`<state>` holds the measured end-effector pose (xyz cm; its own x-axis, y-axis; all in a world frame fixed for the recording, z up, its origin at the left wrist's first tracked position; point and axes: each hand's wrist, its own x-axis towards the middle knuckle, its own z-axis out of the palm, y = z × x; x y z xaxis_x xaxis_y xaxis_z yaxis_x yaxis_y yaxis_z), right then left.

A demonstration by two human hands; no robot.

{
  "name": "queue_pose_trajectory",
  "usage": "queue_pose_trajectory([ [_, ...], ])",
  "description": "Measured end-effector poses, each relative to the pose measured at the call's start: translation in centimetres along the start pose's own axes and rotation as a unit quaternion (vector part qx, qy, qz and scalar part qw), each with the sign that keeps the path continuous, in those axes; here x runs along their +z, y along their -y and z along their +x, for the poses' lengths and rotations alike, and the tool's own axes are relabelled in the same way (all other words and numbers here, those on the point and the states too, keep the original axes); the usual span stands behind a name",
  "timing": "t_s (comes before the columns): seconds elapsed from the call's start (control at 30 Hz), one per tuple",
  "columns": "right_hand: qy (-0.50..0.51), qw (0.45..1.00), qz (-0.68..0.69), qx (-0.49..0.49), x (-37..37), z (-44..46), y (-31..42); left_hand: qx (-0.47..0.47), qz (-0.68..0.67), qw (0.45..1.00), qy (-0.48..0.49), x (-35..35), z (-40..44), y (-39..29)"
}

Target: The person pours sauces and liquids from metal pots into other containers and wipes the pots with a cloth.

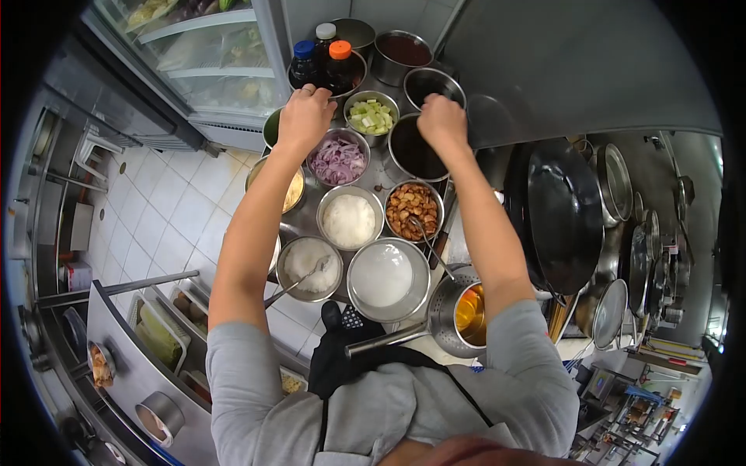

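My left hand (pixel 307 116) is closed, fingers curled at the near rim of a metal pot (pixel 363 87) that holds bottles with a blue cap (pixel 304 50), an orange cap (pixel 339 51) and a white cap (pixel 325 32). My right hand (pixel 443 123) is closed too, where a pot of dark liquid (pixel 412 147) meets another dark-filled pot (pixel 423 81). What either hand grips is hidden under the fingers. Between them stand bowls of chopped green vegetable (pixel 371 116) and sliced purple onion (pixel 339 159).
Nearer are bowls of white grains (pixel 349 220), brown pieces (pixel 412 208), white powder (pixel 311 264) and whitish liquid (pixel 381 276). A perforated ladle (pixel 447 314) lies by a cup of orange oil (pixel 471 311). A large black wok (pixel 565 217) stands right, a glass-door fridge (pixel 210 70) upper left.
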<state>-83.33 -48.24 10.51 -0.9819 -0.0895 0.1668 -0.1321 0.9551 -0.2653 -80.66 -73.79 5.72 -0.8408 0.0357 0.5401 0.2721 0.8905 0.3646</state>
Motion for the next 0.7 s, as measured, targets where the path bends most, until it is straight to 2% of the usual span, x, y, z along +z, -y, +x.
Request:
queue_pose_trajectory([
  [0.07,0.014,0.997,-0.012,0.079,-0.3,0.3,-1.5,-0.021,-0.054,0.998,-0.017,-2.0,-1.4,-0.7],
  [0.2,0.056,0.993,-0.067,0.085,0.5,0.5,-2.6,-0.055,-0.156,0.985,-0.04,-5.7,-5.3,-2.3],
  [0.27,0.055,0.987,-0.056,0.138,0.6,1.2,-2.6,-0.093,-0.206,0.973,-0.044,-7.8,-7.8,-2.8],
  [0.47,0.076,0.972,-0.047,0.219,0.6,2.0,-1.8,-0.175,-0.274,0.946,0.017,-13.6,-15.0,-2.5],
  [0.53,0.078,0.974,-0.073,0.202,1.0,1.5,-2.3,-0.212,-0.284,0.934,0.034,-15.8,-16.9,-2.1],
  [0.7,0.086,0.977,-0.106,0.165,0.5,0.4,-2.5,-0.331,-0.308,0.892,0.006,-19.4,-21.9,-0.9],
])
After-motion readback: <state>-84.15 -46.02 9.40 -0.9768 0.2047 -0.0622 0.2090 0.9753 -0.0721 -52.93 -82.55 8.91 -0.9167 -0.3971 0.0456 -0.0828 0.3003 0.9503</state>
